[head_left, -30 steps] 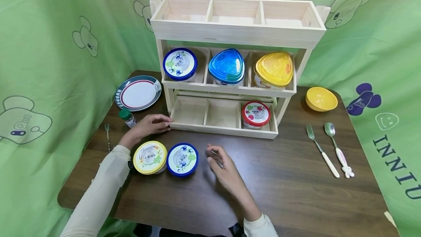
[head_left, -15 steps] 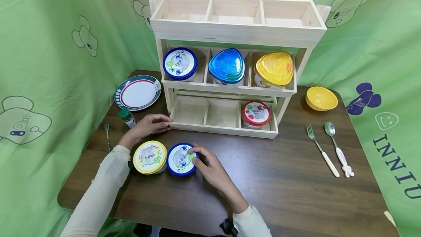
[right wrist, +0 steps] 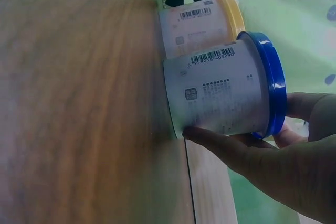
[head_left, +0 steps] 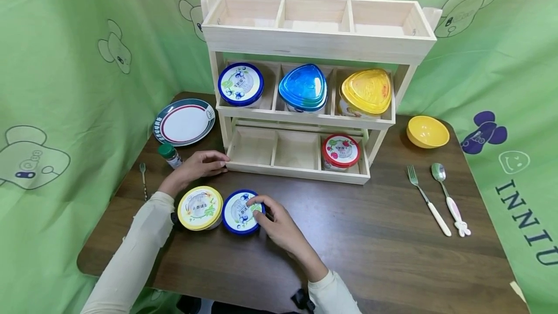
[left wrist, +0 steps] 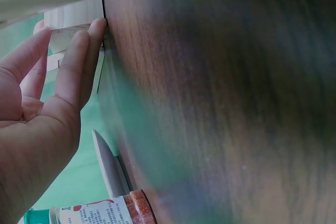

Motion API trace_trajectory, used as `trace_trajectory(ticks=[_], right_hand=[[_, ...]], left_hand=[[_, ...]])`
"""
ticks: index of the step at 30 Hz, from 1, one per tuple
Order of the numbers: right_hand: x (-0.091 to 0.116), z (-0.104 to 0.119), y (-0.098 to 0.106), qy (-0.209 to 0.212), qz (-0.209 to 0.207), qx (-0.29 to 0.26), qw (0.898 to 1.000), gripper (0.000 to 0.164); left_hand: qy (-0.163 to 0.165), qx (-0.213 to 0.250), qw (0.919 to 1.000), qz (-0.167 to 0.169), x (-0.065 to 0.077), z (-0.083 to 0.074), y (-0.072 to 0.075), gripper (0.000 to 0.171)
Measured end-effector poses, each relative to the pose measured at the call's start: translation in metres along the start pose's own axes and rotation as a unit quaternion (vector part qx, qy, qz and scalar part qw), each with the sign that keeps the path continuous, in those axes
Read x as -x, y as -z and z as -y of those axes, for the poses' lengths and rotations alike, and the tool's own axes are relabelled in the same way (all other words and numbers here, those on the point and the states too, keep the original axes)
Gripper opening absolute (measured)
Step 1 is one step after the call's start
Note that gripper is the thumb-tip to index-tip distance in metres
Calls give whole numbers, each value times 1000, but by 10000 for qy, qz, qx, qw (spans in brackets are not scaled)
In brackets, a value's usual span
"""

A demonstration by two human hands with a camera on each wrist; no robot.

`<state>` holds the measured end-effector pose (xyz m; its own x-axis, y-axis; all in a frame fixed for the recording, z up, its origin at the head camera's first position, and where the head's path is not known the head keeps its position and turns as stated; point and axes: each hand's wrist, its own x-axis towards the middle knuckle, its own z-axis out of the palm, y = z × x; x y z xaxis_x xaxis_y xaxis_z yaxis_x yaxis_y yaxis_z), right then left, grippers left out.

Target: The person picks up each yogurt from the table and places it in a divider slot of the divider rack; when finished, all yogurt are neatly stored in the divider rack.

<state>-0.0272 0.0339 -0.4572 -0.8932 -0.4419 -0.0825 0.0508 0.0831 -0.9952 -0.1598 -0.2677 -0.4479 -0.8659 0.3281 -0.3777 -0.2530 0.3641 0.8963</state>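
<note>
My left hand [head_left: 200,164] rests at the front left corner of the wooden shelf [head_left: 296,172], its fingers nearly straight at the bottom tier. In the left wrist view, my left fingers [left wrist: 73,64] reach to the shelf's wood [left wrist: 73,14]. A white tub with a blue lid [head_left: 241,211] stands on the table, blueberries printed on its lid. My right hand [head_left: 279,227] is at its right side, thumb and forefinger over the lid. In the right wrist view, a long finger [right wrist: 215,142] lies along the tub's side. A yellow-lidded tub [head_left: 200,208] stands beside it on the left.
Another blue-lidded tub [head_left: 240,84], a blue triangular-lidded tub [head_left: 302,87] and a yellow triangular-lidded tub [head_left: 366,91] fill the middle tier. A red-lidded tub [head_left: 341,151] is below. Around lie a plate [head_left: 184,122], spice bottle [head_left: 170,155], bowl [head_left: 427,132], fork [head_left: 429,201] and spoon [head_left: 451,200].
My right hand has moved left from beside the blue-lidded tub to touch it, and has stayed there since half a second ago. The left hand has kept its place at the shelf.
</note>
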Motion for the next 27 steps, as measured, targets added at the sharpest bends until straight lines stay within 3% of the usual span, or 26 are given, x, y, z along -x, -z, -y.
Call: trace_trajectory(ticks=[7, 15, 27], right_hand=[[11, 1, 11, -92, 84, 127, 9998, 24], [31, 1, 38, -6, 87, 480, 9988, 23], [77, -1, 86, 173, -726, 701, 9947, 23]], left_hand=[[0, 57, 10000, 26, -1, 1, 0, 36], [-39, 90, 9999, 59, -1, 0, 1, 36], [-35, 167, 9998, 116, 0, 1, 0, 36]])
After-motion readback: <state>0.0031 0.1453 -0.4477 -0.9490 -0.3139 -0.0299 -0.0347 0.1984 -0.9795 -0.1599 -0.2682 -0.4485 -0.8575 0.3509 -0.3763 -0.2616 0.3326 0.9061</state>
